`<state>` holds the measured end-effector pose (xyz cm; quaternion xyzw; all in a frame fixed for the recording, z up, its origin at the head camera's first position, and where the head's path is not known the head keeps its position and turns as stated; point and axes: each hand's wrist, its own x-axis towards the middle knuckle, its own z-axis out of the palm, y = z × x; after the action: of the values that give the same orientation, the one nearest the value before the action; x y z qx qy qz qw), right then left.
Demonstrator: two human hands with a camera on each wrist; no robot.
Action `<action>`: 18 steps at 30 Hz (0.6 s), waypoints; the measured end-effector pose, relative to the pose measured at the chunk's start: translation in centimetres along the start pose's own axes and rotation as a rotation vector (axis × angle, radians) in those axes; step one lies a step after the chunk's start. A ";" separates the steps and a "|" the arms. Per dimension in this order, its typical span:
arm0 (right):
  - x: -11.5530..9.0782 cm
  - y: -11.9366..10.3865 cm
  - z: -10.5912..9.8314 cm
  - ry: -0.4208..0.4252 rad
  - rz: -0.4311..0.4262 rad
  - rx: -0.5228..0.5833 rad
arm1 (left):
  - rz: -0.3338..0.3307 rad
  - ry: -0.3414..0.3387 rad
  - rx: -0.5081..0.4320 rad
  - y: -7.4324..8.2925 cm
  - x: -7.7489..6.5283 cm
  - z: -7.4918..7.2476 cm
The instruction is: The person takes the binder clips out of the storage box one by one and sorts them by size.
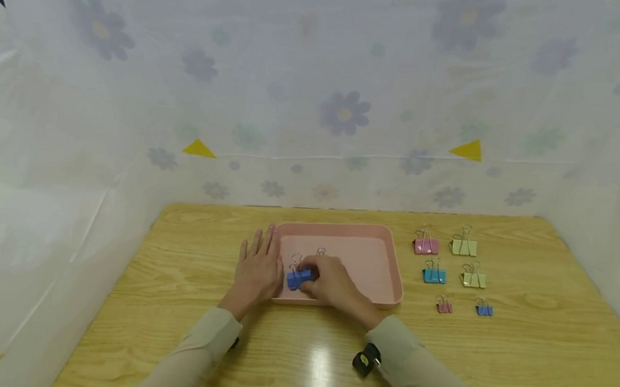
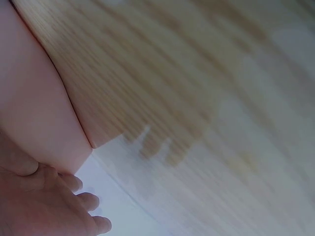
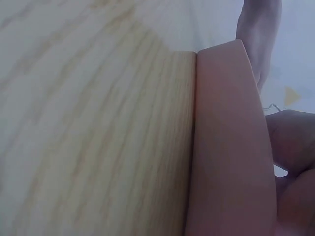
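A shallow pink tray (image 1: 367, 262) rests on the table. My left hand (image 1: 259, 271) lies along its left wall with the fingers straight; the left wrist view shows this hand (image 2: 42, 204) against the tray's outer side (image 2: 44, 108). My right hand (image 1: 331, 281) reaches over the front rim and pinches a blue binder clip (image 1: 298, 278) at the tray's left end. Wire handles stand up from the clip, and another wire handle (image 1: 320, 252) shows just behind the right hand. Its fingers partly cover the clip. In the right wrist view, the tray wall (image 3: 231, 147) hides most of the grip.
Right of the tray, binder clips stand in rows: a large pink one (image 1: 426, 246) and a yellow-green one (image 1: 464, 247), a teal one (image 1: 434, 276) and another yellow-green one (image 1: 473, 280), a small pink one (image 1: 445, 307) and a small blue one (image 1: 484, 310). A flowered sheet (image 1: 341, 159) encloses the table.
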<state>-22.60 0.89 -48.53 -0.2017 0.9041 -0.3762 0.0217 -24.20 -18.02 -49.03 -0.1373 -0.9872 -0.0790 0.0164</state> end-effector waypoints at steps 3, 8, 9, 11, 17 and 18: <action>-0.1 0.2 -0.2 0.022 -0.014 0.054 | -0.002 0.006 -0.002 0.0 0.0 0.0; -0.6 0.1 -0.7 0.027 -0.016 0.090 | 0.000 0.012 -0.005 0.0 -0.1 0.1; -0.7 0.0 -0.8 0.025 -0.010 0.092 | 0.000 0.012 -0.006 -0.1 -0.1 0.1; -1.1 -0.1 -1.2 0.028 0.002 0.104 | -0.003 0.008 -0.010 -0.1 -0.1 0.1; -2.2 0.2 -2.3 0.071 -0.017 0.165 | -0.011 0.001 -0.021 -0.1 -0.2 0.2; -2.4 0.3 -2.4 0.080 -0.023 0.175 | -0.012 0.000 -0.022 -0.1 -0.1 0.2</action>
<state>-21.00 3.59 -47.28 -0.1943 0.8654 -0.4618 -0.0013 -24.11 -18.16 -49.28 -0.1314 -0.9871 -0.0901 0.0146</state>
